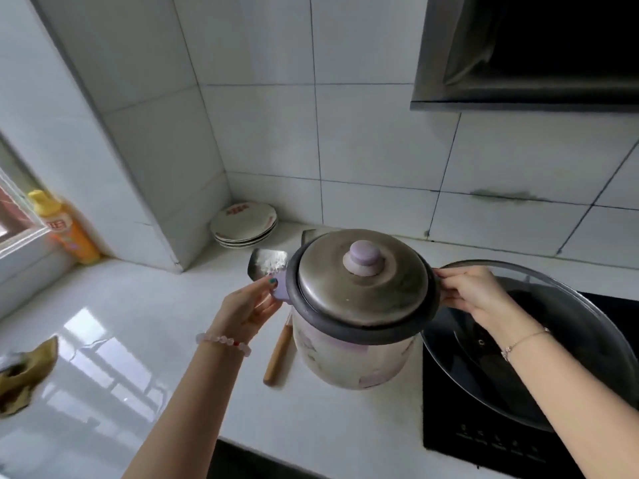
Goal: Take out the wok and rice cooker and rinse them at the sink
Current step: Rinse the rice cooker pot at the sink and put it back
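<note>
Item: rice cooker, lidded, apparently held clear of the white surface with its upright axis tipped slightly, directly between both hands. The left hand pinches the lilac side handle, and the right hand has its fingers curled on the opposite handle at the rim. Item: wok, under a glass lid on the cooktop, just right of the cooker and nearer the right hand; no sink in view.
</note>
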Motion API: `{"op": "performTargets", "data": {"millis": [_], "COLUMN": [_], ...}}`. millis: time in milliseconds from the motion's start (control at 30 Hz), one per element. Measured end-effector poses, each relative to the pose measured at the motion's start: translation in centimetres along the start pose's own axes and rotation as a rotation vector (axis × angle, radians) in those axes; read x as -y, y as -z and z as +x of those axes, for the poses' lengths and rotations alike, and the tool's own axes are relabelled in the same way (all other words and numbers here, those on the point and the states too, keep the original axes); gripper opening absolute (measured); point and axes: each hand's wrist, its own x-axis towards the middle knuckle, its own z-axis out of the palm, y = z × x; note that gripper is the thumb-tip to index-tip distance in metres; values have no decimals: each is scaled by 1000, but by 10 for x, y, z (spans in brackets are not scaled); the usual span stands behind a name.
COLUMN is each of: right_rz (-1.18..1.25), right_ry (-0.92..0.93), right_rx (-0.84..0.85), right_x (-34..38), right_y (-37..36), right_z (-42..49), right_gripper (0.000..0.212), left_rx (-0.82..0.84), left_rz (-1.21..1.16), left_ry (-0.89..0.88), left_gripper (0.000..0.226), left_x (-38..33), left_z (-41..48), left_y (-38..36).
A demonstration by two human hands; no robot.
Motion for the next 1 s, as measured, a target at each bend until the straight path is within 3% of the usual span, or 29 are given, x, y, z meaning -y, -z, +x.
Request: {"op": "performTargets", "data": {"millis": [267, 467, 667, 1000], "right_rz": [73, 112, 117, 112], "right_ry": [-87, -120, -133, -142], "right_rx": [-144, -214, -228, -208], "right_x": [-8, -15, -22, -27], "right_y": [-19, -23, -25, -32], "right_z": [12, 19, 25, 30], "right_gripper": [33, 34, 36, 37], "left_rx": [210, 143, 311, 315], "left_rz": [113, 228, 190, 175], "left_ry": [99, 106, 167, 153], "left_gripper": [25, 13, 37, 23], "left_x": [-15, -4, -5, -2], "left_z": [82, 114, 129, 140], "left_y": [3, -2, 6, 15]}}
